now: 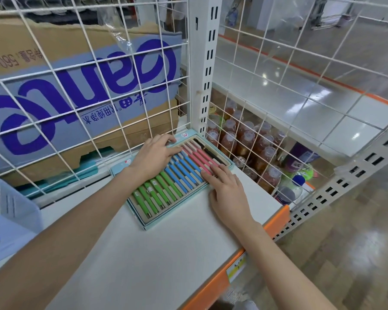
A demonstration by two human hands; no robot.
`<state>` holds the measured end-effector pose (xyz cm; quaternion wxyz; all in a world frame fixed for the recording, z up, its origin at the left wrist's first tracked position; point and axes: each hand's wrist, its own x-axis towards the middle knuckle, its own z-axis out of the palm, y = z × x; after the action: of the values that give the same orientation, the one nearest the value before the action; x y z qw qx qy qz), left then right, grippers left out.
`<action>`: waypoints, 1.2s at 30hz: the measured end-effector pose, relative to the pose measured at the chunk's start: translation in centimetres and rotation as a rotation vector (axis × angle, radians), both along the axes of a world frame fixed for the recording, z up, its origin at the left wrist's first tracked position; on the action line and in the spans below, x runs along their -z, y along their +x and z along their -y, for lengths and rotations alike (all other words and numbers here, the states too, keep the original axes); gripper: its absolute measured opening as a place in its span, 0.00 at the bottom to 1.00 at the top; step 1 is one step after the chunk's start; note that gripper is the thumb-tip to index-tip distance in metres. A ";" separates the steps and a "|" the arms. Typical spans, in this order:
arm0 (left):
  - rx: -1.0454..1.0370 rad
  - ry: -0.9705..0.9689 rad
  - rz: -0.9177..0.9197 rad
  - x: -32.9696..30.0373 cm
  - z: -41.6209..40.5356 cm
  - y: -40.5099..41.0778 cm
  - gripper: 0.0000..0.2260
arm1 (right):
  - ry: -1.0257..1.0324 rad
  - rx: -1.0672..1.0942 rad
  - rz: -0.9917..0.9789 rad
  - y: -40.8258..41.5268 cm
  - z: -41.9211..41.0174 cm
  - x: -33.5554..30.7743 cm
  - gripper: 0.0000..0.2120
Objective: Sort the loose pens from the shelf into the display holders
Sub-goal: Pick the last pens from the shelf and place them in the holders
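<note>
From the head camera we look down at a white shelf board with an orange front edge (157, 253). Both our hands lie on a flat, pale blue cardboard pen tray (143, 222) that sits near the back corner of the shelf.

Our left hand (154, 158) rests on the far side of the tray. Its fingers are stretched out flat and lie on the tops of the pens, not curled round any one of them. We think it is pressing the pens down so they stay in their slots.

Our right hand (227, 189) rests on the near side of the tray. Its fingers are flat and a little spread, and the tips touch the ends of the pink pens (197, 156). It holds nothing. We think it is nudging the pen ends into one neat line.

Between our hands lie the blue pens (182, 173). Under our left wrist and closer to us lie the green pens (154, 193). Past the fingertips of both hands, at the end of the row, lies one black pen (205, 148). The colours are kept together, so the sorting looks almost done.

We see no loose pens on the shelf by our hands.

Behind our left hand is a white wire grid (76, 70), and behind that a brown and blue cardboard box (81, 86). Beyond our right hand, lower down, stand bottles of brown drink (246, 142).
</note>
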<state>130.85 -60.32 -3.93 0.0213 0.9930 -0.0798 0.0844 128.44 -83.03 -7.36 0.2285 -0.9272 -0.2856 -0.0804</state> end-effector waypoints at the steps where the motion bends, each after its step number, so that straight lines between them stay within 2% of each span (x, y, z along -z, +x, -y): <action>1: -0.006 0.009 -0.014 0.0 0.0 0.0 0.18 | 0.001 0.001 0.000 0.0 0.0 0.0 0.25; 11: -0.073 0.064 -0.072 -0.3 0.6 -0.2 0.21 | -0.030 -0.002 -0.037 -0.1 -0.1 -0.4 0.25; 22: -0.187 0.115 -0.034 -0.3 2.0 -1.0 0.22 | 0.003 0.003 -0.038 0.1 -0.4 -0.1 0.23; 36: -0.279 0.136 -0.026 0.0 3.2 -1.1 0.20 | 0.021 0.016 0.012 0.0 -0.6 -0.2 0.22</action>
<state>129.72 -63.51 -3.93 -0.0571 0.9946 0.0535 0.0682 128.39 -82.47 -7.11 0.2361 -0.9265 -0.2788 -0.0909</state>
